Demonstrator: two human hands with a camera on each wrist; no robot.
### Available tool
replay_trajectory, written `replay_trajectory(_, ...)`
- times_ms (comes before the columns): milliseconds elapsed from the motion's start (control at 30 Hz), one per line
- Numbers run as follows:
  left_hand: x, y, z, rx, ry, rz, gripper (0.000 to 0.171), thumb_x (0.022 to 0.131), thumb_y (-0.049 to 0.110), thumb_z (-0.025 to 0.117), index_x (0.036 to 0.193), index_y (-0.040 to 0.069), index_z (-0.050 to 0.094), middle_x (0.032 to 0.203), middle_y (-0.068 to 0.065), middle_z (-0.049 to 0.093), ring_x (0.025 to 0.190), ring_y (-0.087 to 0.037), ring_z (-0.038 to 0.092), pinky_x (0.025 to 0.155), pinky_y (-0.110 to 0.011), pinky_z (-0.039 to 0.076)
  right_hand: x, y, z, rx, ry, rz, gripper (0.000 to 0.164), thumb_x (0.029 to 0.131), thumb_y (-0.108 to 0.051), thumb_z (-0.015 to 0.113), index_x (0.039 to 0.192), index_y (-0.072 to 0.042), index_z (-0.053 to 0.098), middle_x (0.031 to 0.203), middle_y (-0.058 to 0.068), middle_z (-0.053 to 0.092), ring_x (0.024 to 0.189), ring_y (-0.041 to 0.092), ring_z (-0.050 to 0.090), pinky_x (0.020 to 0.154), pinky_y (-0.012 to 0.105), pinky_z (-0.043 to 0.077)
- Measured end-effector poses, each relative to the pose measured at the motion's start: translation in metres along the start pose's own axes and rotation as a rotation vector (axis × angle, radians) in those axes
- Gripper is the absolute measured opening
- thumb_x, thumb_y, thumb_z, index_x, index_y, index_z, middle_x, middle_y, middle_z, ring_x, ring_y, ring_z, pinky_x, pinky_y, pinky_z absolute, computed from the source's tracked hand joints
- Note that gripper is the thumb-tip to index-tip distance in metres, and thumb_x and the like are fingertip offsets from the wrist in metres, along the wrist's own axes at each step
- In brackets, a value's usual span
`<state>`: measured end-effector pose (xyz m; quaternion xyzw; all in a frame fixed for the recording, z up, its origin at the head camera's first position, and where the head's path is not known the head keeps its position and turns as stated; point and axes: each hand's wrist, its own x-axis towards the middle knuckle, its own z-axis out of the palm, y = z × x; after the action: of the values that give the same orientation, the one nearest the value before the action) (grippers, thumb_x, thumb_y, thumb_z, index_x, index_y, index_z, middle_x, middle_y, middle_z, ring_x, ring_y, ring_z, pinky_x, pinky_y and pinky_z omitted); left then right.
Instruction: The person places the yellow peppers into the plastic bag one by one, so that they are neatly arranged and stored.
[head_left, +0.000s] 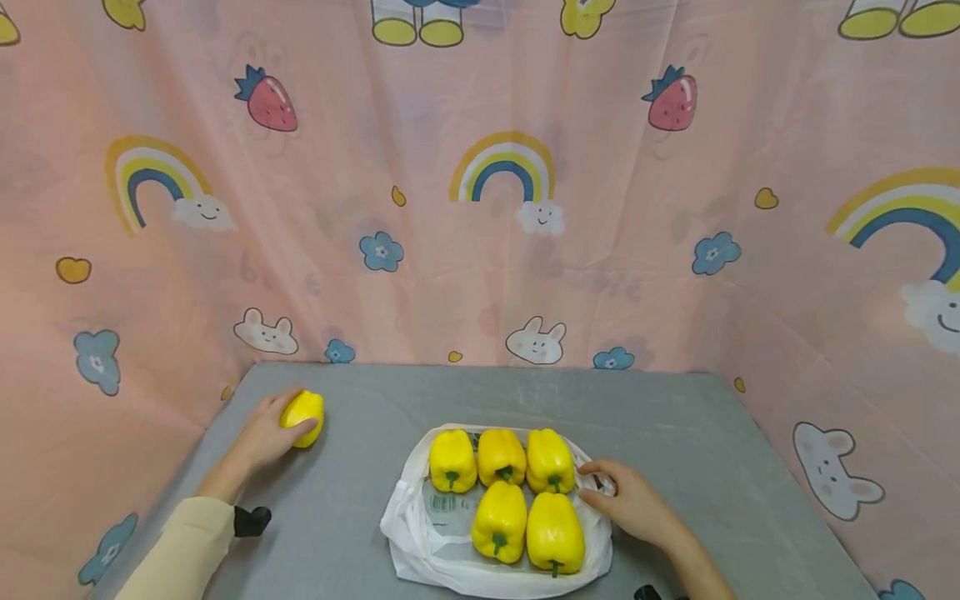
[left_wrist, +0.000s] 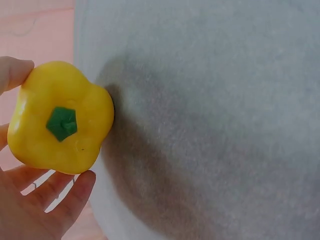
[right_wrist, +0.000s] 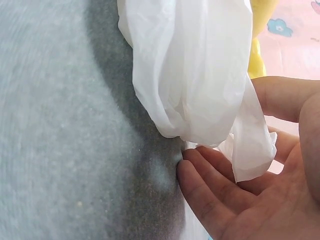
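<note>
At the table's left side my left hand (head_left: 264,432) grips a yellow bell pepper (head_left: 306,419), thumb on one side and fingers on the other. In the left wrist view the pepper's green stem (left_wrist: 62,123) faces the camera. A white plastic bag (head_left: 417,540) lies with its mouth spread wide at the front middle. Several yellow bell peppers (head_left: 498,521) sit in it in two rows. My right hand (head_left: 633,504) holds the bag's right edge. Up close, a loose flap of the white plastic (right_wrist: 252,155) hangs between thumb and fingers (right_wrist: 210,195).
The grey table (head_left: 675,425) runs back to a pink patterned curtain (head_left: 322,167), which also closes off both sides. A printed label (head_left: 450,504) shows through the bag's bottom, left of the front peppers. A black strap piece (head_left: 251,522) sits at the left wrist.
</note>
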<state>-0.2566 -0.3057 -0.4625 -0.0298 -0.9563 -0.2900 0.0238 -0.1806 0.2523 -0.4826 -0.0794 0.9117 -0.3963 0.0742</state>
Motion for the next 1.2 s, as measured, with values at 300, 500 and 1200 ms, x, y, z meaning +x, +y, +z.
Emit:
replay_trajectory(300, -0.001, 0.011, 0.004, 0.012, 0.038, 0.025, 0.07, 0.098, 0.037, 0.065, 0.15, -0.002, 0.041, 0.147, -0.032, 0.045, 0.129, -0.05, 0.044, 0.104, -0.069, 0.036, 0.0, -0.001, 0.0, -0.006, -0.004, 0.001, 0.036, 0.093, -0.032, 0.074, 0.122, -0.01, 0.07, 0.127, 0.007, 0.066, 0.124, 0.037, 0.056, 0.101, 0.063, 0.044)
replay_trajectory(500, -0.003, 0.023, 0.009, 0.002, 0.055, 0.054, 0.068, 0.097, 0.037, 0.067, 0.149, 0.0, 0.043, 0.144, -0.029, 0.049, 0.125, -0.047, 0.048, 0.102, -0.067, 0.039, 0.001, -0.002, 0.0, -0.01, -0.007, -0.007, 0.037, 0.093, -0.033, 0.074, 0.122, -0.01, 0.069, 0.127, 0.007, 0.066, 0.124, 0.038, 0.056, 0.101, 0.063, 0.044)
replay_trajectory(1200, -0.01, 0.07, 0.03, -0.058, 0.074, 0.151, 0.065, 0.094, 0.035, 0.071, 0.146, 0.003, 0.05, 0.139, -0.022, 0.057, 0.116, -0.039, 0.057, 0.095, -0.058, 0.049, 0.0, -0.006, -0.001, -0.034, -0.004, 0.004, 0.038, 0.094, -0.034, 0.073, 0.123, -0.01, 0.069, 0.127, 0.007, 0.066, 0.125, 0.039, 0.056, 0.102, 0.064, 0.043)
